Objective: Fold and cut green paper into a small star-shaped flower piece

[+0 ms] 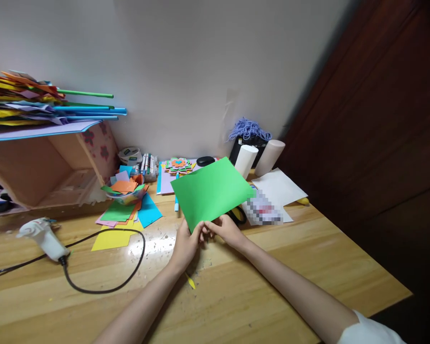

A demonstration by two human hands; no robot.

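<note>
A sheet of bright green paper (pixel 213 191) is held up over the table, tilted, by its near edge. My left hand (pixel 185 242) pinches it at the near left corner, thumb on top. Close beside it, my right hand (pixel 226 230) grips the same edge, and the fingers of both hands almost meet. Behind the sheet, the black handles of what look like scissors (pixel 240 215) show in part. A layered paper flower (pixel 179 166) in several colours lies beyond the sheet, partly covered by it.
On the left are a hot glue gun (pixel 46 239) with a looped black cord, a bowl of paper scraps (pixel 126 193), and a box (pixel 98 153) topped with coloured paper. Paper rolls (pixel 246 160), purple yarn (pixel 249 129) and white sheets (pixel 281 186) stand or lie at the back right.
</note>
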